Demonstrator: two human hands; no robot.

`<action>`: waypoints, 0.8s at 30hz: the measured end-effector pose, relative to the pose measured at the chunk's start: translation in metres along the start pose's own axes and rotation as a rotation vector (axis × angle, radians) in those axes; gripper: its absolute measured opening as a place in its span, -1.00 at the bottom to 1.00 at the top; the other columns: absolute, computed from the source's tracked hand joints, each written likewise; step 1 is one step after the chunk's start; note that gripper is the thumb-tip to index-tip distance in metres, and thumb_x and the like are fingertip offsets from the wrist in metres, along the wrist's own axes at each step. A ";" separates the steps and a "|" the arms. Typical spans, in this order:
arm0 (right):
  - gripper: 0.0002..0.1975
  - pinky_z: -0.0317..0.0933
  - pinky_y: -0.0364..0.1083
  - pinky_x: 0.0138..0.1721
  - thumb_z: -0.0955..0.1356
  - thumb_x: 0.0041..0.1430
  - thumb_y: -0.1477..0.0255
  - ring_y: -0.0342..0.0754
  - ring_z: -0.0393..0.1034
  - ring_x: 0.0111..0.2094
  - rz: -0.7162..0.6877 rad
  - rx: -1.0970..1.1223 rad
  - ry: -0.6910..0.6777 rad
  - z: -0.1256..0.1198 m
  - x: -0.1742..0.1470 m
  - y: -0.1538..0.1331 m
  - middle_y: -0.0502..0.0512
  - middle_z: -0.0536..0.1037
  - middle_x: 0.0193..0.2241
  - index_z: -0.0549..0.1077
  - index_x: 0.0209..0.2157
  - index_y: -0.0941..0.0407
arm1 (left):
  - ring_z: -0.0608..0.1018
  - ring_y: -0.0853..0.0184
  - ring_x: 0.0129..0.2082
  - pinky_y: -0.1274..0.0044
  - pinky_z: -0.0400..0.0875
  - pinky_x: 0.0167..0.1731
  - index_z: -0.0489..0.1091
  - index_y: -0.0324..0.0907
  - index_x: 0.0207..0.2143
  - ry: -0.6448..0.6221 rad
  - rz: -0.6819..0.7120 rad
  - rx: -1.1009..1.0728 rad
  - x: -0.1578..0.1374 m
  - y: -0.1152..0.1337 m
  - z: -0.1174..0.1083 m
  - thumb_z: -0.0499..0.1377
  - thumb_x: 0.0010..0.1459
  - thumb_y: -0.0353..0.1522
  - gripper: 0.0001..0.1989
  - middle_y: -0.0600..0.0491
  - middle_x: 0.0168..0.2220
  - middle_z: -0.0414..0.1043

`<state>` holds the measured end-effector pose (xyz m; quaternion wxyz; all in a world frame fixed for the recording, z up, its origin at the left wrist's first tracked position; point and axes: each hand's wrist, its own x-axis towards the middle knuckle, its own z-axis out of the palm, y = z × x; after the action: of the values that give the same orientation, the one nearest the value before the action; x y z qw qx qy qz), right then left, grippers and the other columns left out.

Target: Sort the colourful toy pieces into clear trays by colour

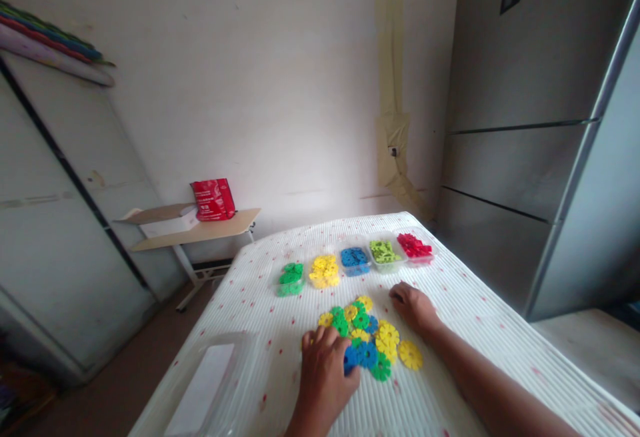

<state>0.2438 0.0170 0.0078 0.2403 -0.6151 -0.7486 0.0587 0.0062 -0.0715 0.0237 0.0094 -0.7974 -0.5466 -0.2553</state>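
A loose pile of flat, flower-shaped plastic pieces lies on the table, with yellow pieces [387,338], green pieces [381,366] and blue pieces [367,355] overlapping. My left hand [325,360] rests over the pile's left edge, fingers bent and thumb apart beside a blue piece. What lies under its palm is hidden. To the right of the pile, my right hand [413,305] is low over the tabletop with its fingers curled together; whatever they hold, if anything, cannot be seen. A single yellow flower piece [411,355] lies below that hand.
Behind the pile stand clear tubs of green pieces [291,277], yellow pieces [325,269], blue pieces [355,258], light green pieces [384,251] and red pieces [415,246]. A clear plastic lid [240,364] lies front left on the white ribbed tablecloth [280,337]. A fridge [520,157] stands right.
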 end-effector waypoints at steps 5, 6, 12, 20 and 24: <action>-0.78 0.11 -0.20 -0.30 0.19 0.03 0.58 -0.11 0.36 -0.33 0.003 0.002 0.001 0.000 0.000 0.000 0.07 0.48 -0.39 0.44 -0.42 0.13 | 0.40 0.16 -0.24 0.31 0.19 -0.17 0.44 -0.11 -0.34 0.080 0.019 -0.116 0.003 0.000 -0.001 0.24 -0.17 -0.43 -0.76 0.02 -0.35 0.42; -0.79 0.11 -0.20 -0.31 0.19 0.03 0.58 -0.11 0.36 -0.33 0.004 0.002 0.000 0.000 0.000 0.001 0.07 0.48 -0.39 0.44 -0.41 0.13 | 0.40 0.16 -0.25 0.31 0.21 -0.18 0.44 -0.12 -0.34 0.093 0.024 -0.135 0.003 0.000 -0.002 0.24 -0.18 -0.43 -0.75 0.02 -0.35 0.42; -0.80 0.10 -0.21 -0.32 0.19 0.04 0.57 -0.11 0.35 -0.33 0.006 -0.008 -0.008 0.001 0.000 0.001 0.07 0.48 -0.39 0.44 -0.41 0.13 | 0.42 0.18 -0.25 0.33 0.33 -0.22 0.42 -0.15 -0.28 0.192 0.088 -0.235 0.005 -0.005 0.000 0.22 -0.15 -0.46 -0.72 -0.02 -0.31 0.41; -0.80 0.11 -0.21 -0.28 0.19 0.04 0.56 -0.11 0.36 -0.30 0.007 -0.013 -0.018 0.000 0.001 0.001 0.05 0.48 -0.39 0.43 -0.41 0.12 | 0.48 0.28 -0.29 0.46 0.43 -0.30 0.40 -0.15 -0.24 0.268 -0.008 -0.497 0.007 -0.012 0.004 0.17 -0.08 -0.44 -0.73 -0.01 -0.27 0.43; -0.79 0.11 -0.20 -0.27 0.19 0.04 0.56 -0.11 0.36 -0.30 0.004 -0.009 -0.014 0.001 0.001 0.002 0.06 0.49 -0.39 0.44 -0.41 0.11 | 0.46 0.37 -0.45 0.56 0.40 -0.45 0.39 -0.17 -0.23 0.234 -0.205 -0.751 0.007 -0.015 0.004 0.18 -0.04 -0.35 -0.74 0.04 -0.34 0.43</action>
<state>0.2449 0.0183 0.0060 0.2322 -0.6174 -0.7492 0.0602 -0.0040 -0.0584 0.0191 -0.2457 -0.6525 -0.4872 -0.5257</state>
